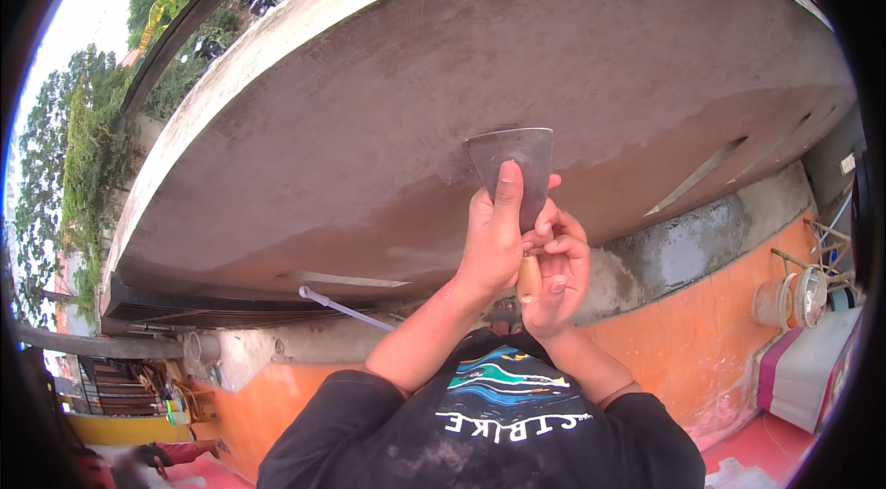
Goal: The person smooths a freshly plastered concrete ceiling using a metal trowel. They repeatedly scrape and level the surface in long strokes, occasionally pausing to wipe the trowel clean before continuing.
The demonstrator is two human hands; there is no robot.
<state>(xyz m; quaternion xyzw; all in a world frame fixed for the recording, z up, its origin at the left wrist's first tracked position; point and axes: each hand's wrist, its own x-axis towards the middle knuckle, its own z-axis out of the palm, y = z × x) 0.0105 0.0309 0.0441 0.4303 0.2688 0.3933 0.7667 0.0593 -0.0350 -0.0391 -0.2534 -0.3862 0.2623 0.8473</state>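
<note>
Both of my hands are on a putty knife with a wide, flared metal blade (535, 149) and a short wooden handle (529, 280). My left hand (494, 240) grips it, with the thumb pressed flat on the blade's face. My right hand (565, 272) is curled around the handle, its thumb beside the wood and its fingertips close to the blade's base. The blade points away from me, in front of a grey plastered wall (369, 120). Whether its edge touches the plaster, I cannot tell.
Slots (697, 177) cut through the wall's lower part. A pale pipe (343, 306) sticks out at left. Wet floor (683, 244) lies beside an orange strip (664, 341). Buckets (773, 303) stand at right near a white and purple bundle (798, 369). Another person's red sleeve (180, 454) shows lower left.
</note>
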